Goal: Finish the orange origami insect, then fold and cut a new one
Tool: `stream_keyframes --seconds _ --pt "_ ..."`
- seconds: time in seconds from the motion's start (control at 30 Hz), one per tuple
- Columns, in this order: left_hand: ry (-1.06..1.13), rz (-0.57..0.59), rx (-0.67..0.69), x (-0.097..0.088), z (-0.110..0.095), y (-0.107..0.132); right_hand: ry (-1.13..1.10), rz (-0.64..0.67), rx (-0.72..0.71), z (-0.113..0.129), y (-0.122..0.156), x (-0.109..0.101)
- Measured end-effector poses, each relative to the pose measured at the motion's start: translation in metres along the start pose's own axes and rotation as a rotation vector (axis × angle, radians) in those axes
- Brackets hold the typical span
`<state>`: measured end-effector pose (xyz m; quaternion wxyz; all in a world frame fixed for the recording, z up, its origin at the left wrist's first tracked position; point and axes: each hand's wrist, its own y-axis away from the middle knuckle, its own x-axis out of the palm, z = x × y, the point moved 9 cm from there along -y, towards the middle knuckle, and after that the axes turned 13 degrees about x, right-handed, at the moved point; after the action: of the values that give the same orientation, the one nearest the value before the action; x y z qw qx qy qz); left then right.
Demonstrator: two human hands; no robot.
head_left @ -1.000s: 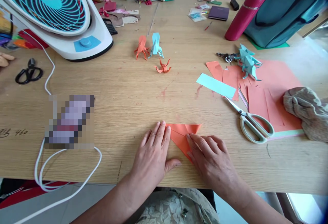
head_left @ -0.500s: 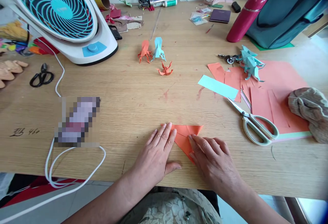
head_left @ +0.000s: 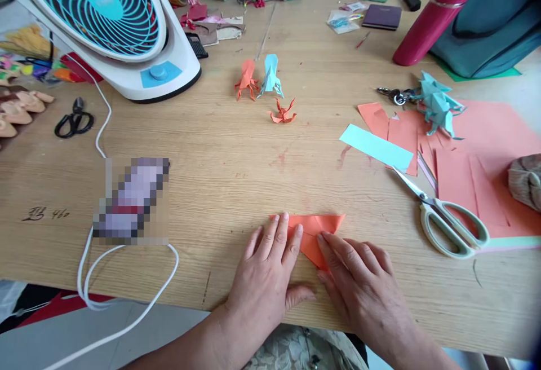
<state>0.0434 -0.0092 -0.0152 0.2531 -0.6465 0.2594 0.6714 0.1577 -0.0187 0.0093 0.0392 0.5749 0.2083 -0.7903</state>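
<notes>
A folded sheet of orange paper point(head_left: 315, 228) lies on the table close to me, its long straight edge at the far side and a point toward me. My left hand point(head_left: 270, 263) rests flat on its left part, fingers stretched and thumb out to the side, hiding that end. Over the right part, my right hand point(head_left: 359, 274) has its fingers together, index fingertip pressed on the paper and thumb by the lower point. In front stand folded orange point(head_left: 247, 79) and light-blue point(head_left: 271, 75) paper figures, with a small orange paper piece with curled legs point(head_left: 283, 111) nearer.
To the right, white-handled scissors point(head_left: 452, 220) lie beside a light-blue paper strip point(head_left: 376, 147), orange sheets point(head_left: 502, 127) and a blue paper figure point(head_left: 439, 105). A fan point(head_left: 110, 31) and a blurred-out phone point(head_left: 131, 198) with a white cable point(head_left: 139, 322) are at left. A magenta bottle point(head_left: 435, 23) stands behind.
My view has shifted a little, so the table's things appear moved. Both hands stay on the orange paper, the right index finger still pressing near the same spot.
</notes>
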Motion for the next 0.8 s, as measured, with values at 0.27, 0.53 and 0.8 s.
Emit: stream_keyframes --seconds 0.27,0.53,0.8 --pt "0.071 -0.069 0.075 -0.004 0.009 0.004 0.018 0.000 0.037 -0.006 0.003 0.000" --pt "0.212 -0.273 0.002 -0.025 0.050 0.004 0.022 -0.007 0.030 -0.005 0.003 0.000" --pt "0.183 -0.354 0.262 -0.030 0.012 0.003 0.046 -0.018 0.030 -0.003 0.004 0.000"
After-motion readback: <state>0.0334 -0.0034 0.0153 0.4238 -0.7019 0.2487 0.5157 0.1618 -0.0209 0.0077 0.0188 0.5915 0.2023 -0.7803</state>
